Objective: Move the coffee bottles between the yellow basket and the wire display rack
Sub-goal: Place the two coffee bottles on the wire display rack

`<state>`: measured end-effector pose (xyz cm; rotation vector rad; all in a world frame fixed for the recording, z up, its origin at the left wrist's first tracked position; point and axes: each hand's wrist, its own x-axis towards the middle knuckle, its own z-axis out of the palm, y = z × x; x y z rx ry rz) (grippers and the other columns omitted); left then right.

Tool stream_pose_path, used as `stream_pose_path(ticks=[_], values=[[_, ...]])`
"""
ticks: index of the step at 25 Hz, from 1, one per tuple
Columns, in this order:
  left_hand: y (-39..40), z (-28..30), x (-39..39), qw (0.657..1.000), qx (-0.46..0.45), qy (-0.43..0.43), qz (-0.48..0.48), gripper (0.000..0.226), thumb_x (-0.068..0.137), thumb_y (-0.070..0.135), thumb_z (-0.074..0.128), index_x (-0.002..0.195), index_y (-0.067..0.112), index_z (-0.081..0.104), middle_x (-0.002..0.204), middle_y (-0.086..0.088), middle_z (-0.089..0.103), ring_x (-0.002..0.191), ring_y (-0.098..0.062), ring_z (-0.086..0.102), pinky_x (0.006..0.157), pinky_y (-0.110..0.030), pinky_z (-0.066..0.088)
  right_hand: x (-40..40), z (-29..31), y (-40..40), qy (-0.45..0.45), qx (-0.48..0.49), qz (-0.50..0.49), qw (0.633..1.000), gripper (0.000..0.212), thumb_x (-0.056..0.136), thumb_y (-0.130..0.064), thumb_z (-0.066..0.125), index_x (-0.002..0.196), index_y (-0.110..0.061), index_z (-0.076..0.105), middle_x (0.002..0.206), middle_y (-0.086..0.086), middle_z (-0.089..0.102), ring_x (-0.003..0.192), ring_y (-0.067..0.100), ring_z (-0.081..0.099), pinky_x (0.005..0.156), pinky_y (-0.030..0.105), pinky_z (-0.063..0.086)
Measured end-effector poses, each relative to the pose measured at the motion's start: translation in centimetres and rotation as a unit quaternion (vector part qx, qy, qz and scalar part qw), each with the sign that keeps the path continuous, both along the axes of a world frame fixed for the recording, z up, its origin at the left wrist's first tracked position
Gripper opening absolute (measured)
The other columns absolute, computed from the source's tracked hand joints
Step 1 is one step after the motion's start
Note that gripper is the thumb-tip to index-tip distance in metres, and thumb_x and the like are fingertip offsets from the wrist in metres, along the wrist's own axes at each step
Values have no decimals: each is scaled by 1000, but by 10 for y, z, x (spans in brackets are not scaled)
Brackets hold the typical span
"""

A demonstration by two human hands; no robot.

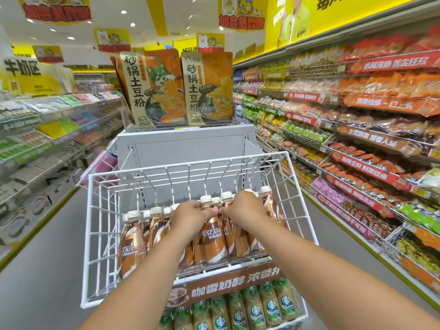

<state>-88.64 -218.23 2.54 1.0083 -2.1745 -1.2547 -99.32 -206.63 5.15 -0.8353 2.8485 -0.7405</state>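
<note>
Both your hands are down among the brown coffee bottles (215, 236) standing in the white wire display rack (100, 234). Your left hand (190, 216) and right hand (242, 208) curl over bottle necks, thumbs nearly meeting; which bottles they grip seems unclear, since the fingertips are hidden.

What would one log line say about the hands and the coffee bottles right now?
left hand: grips coffee bottles | right hand: grips coffee bottles | place: wire display rack | yellow basket: not visible
</note>
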Motion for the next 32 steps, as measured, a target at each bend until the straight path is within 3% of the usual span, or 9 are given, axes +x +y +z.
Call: stream_pose_path(ticks=[3, 8, 10, 12, 16, 19, 21, 24, 32], values=[[0, 4, -3, 1000, -22, -12, -16, 84, 77, 52, 83, 144, 11, 52, 145, -7, 58, 127, -28, 58, 103, -37, 48, 6, 1, -9, 25, 29, -8, 999, 40, 89, -46, 73, 77, -13, 54, 77, 2, 60, 67, 25, 60, 48, 25, 40], [-4, 11, 5, 998, -42, -32, -41, 81, 76, 52, 84, 144, 20, 53, 135, -4, 65, 114, -28, 66, 98, -43, 54, 19, 2, 0, 11, -9, -36, 999, 39, 94, -32, 69, 66, -13, 49, 63, 2, 53, 52, 16, 51, 44, 24, 32], [-8, 12, 11, 997, -55, -26, -56, 75, 80, 52, 80, 143, 23, 52, 132, -1, 66, 112, -24, 65, 95, -40, 54, 26, 5, 11, 5, -33, -21, 999, 30, 96, -36, 67, 81, -9, 61, 73, 4, 64, 58, 16, 57, 48, 25, 39], [-12, 11, 19, 994, -81, -12, -73, 71, 83, 55, 75, 143, 24, 52, 133, 2, 65, 113, -21, 64, 95, -40, 55, 30, 6, 23, -11, -64, 13, 998, 36, 96, -43, 65, 114, -12, 69, 100, 4, 74, 77, 16, 66, 62, 28, 50], [-23, 5, 31, 955, -272, -32, -117, 66, 92, 64, 57, 145, 26, 48, 147, 1, 55, 131, -22, 53, 104, -41, 48, 39, 3, 49, 5, -84, 40, 996, 45, 98, -46, 61, 137, -22, 65, 129, -3, 70, 114, 15, 65, 96, 37, 55], [-29, 2, 34, 911, -373, -53, -164, 70, 96, 63, 49, 155, 28, 34, 162, -2, 34, 149, -23, 30, 118, -44, 34, 47, -3, 63, 72, -15, 65, 995, 54, 101, -51, 54, 150, -26, 51, 149, -4, 55, 135, 17, 52, 110, 38, 47], [-25, -1, 36, 893, -403, -75, -187, 78, 96, 67, 43, 160, 30, 19, 169, -1, 13, 156, -24, 10, 124, -46, 20, 52, -8, 74, 117, 57, 86, 988, 66, 102, -56, 48, 159, -27, 34, 166, -4, 32, 152, 20, 29, 123, 41, 31], [-1, -3, 42, 865, -445, -92, -214, 79, 97, 71, 31, 162, 32, 7, 171, -1, -4, 157, -26, -5, 126, -47, 4, 59, -16, 97, 167, 123, 87, 974, 77, 102, -65, 35, 165, -29, 9, 173, -6, -1, 159, 18, -1, 129, 41, 9], [135, 12, 46, 814, -507, -69, -274, 75, 98, 71, 22, 162, 37, 1, 169, 1, -13, 155, -22, -15, 123, -43, -7, 80, -18, 238, 197, 149, -7, 969, 81, 99, -73, 21, 165, -29, 3, 173, -1, -7, 159, 24, -9, 129, 47, 5]])
